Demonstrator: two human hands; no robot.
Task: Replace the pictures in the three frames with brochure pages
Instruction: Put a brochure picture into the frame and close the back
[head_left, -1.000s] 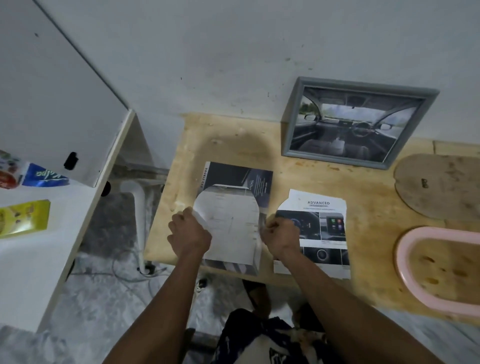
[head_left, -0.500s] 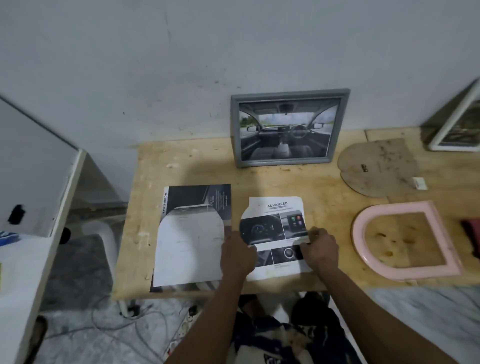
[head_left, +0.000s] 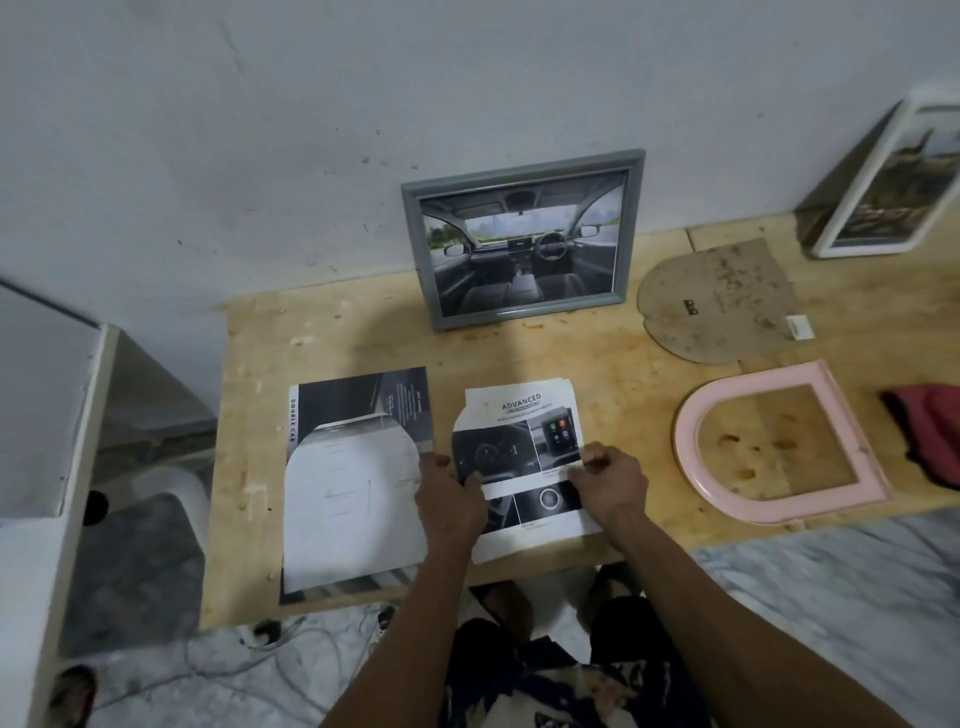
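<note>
A pale wooden table (head_left: 322, 332) stands against a scuffed white wall (head_left: 260, 156); a white cabinet (head_left: 47, 415) sits just beside its left end; grey marbled floor (head_left: 831, 597) lies below, with loose cables (head_left: 291, 644) under the table's front edge.

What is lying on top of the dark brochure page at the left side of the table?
A white arch-shaped paper lies on the dark brochure page, covering most of it. Only the page's top part and edges show; the print underneath is hidden.
</note>
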